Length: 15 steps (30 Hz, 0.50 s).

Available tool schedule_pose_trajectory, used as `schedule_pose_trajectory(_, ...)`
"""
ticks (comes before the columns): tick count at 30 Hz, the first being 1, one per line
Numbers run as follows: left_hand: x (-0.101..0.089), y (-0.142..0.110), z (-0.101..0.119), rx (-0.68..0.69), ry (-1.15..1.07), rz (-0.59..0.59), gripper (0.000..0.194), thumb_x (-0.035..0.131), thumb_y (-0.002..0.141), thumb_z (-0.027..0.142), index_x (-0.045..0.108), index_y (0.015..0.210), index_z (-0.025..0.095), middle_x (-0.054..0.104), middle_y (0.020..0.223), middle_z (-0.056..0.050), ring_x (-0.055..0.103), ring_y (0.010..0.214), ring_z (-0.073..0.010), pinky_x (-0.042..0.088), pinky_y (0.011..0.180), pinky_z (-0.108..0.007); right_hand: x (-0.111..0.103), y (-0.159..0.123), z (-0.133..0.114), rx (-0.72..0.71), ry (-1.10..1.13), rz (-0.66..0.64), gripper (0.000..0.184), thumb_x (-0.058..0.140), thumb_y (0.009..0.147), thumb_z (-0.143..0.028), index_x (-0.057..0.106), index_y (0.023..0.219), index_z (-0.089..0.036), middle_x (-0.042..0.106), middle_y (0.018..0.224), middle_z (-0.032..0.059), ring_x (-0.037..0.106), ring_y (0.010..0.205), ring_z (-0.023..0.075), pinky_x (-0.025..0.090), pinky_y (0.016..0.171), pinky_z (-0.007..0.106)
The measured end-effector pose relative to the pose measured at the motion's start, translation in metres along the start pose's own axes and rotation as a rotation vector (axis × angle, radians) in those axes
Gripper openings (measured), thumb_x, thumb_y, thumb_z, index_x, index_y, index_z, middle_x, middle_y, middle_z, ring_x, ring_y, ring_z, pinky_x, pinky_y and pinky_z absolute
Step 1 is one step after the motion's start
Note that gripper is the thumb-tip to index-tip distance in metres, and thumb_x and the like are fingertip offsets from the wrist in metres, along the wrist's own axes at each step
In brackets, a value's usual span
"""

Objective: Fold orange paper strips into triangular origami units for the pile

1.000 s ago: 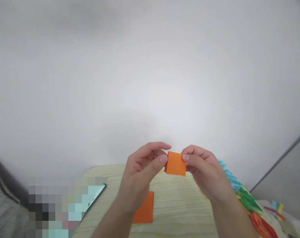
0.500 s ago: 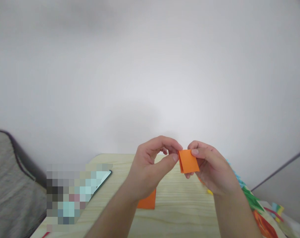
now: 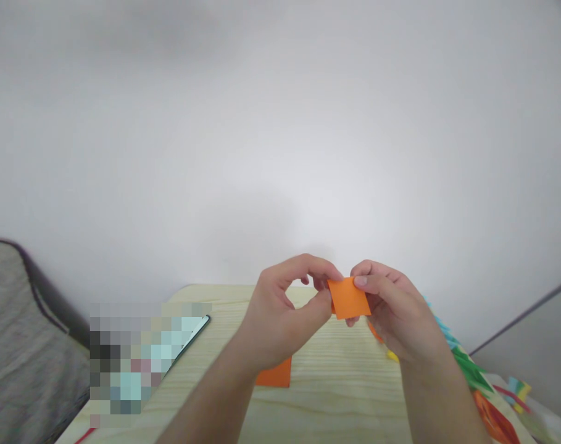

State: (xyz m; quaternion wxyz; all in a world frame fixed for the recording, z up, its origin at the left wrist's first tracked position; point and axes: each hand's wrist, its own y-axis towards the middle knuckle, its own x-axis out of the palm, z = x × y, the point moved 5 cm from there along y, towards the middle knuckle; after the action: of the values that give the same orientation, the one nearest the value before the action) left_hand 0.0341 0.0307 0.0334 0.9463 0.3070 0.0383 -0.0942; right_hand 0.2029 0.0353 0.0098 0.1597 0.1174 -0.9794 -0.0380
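Note:
A small folded square of orange paper [image 3: 349, 298] is held up above the wooden-grained table between my two hands. My right hand [image 3: 394, 308] pinches its upper right corner, thumb in front and fingers behind. At the left edge, the thumb and index finger of my left hand [image 3: 287, 308] close on the folded paper; the thumb tip lies partly behind its front layer. Below my left wrist, a second orange paper piece [image 3: 276, 374] lies flat on the table, partly covered by the wrist.
The pale table [image 3: 326, 401] stands against a white wall. A phone-like device [image 3: 192, 339], largely pixelated, lies at left. Along the right edge are blue, green [image 3: 469, 368] and orange paper pieces [image 3: 495, 419]. Grey fabric [image 3: 21, 333] is at far left.
The orange square has turned slightly, and its front layer now covers the open left edge. My left thumb has slipped a little behind that layer. My right hand keeps its pinch.

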Motion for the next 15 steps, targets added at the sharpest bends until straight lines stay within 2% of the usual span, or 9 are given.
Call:
schedule_pose_trajectory(4, 0.0, 0.002, 0.005, -0.003, 0.074, 0.002, 0.021, 0.069, 0.079, 0.007, 0.076, 0.09, 0.022, 0.071, 0.083, 0.0, 0.06, 0.084, -0.018, 0.046, 0.084, -0.033, -0.002, 0.002, 0.002, -0.023, -0.017, 0.005, 0.01, 0.072, 0.087, -0.026, 0.07, 0.08, -0.018, 0.067, 0.065, -0.0001, 0.06, 0.054, 0.0126, 0.052, 0.051, 0.023)
schedule_pose_trajectory(8, -0.001, 0.002, 0.006, 0.024, 0.139, 0.031, 0.018, 0.069, 0.081, 0.008, 0.076, 0.089, 0.022, 0.072, 0.084, 0.0, 0.061, 0.084, -0.0177, 0.046, 0.082, -0.032, -0.005, 0.004, 0.004, -0.057, -0.066, 0.024, 0.012, 0.073, 0.088, -0.028, 0.07, 0.082, -0.018, 0.066, 0.069, -0.0001, 0.06, 0.058, 0.0132, 0.055, 0.052, 0.024)
schedule_pose_trajectory(12, -0.004, 0.0, 0.004, 0.1, 0.193, 0.188, 0.013, 0.069, 0.086, 0.01, 0.073, 0.089, 0.022, 0.071, 0.084, 0.001, 0.06, 0.082, -0.016, 0.047, 0.081, -0.031, -0.006, 0.001, -0.001, -0.126, -0.083, 0.103, 0.02, 0.072, 0.093, -0.039, 0.067, 0.105, -0.024, 0.07, 0.078, 0.0007, 0.066, 0.068, 0.0181, 0.058, 0.054, 0.028)
schedule_pose_trajectory(15, -0.008, -0.003, -0.002, 0.094, 0.167, 0.353, 0.01, 0.07, 0.089, 0.013, 0.068, 0.089, 0.023, 0.067, 0.082, 0.002, 0.059, 0.079, -0.0155, 0.046, 0.079, -0.031, 0.0, -0.007, -0.007, -0.209, -0.159, 0.134, 0.023, 0.064, 0.099, -0.038, 0.06, 0.12, -0.029, 0.075, 0.094, 0.0022, 0.072, 0.078, 0.021, 0.062, 0.065, 0.034)
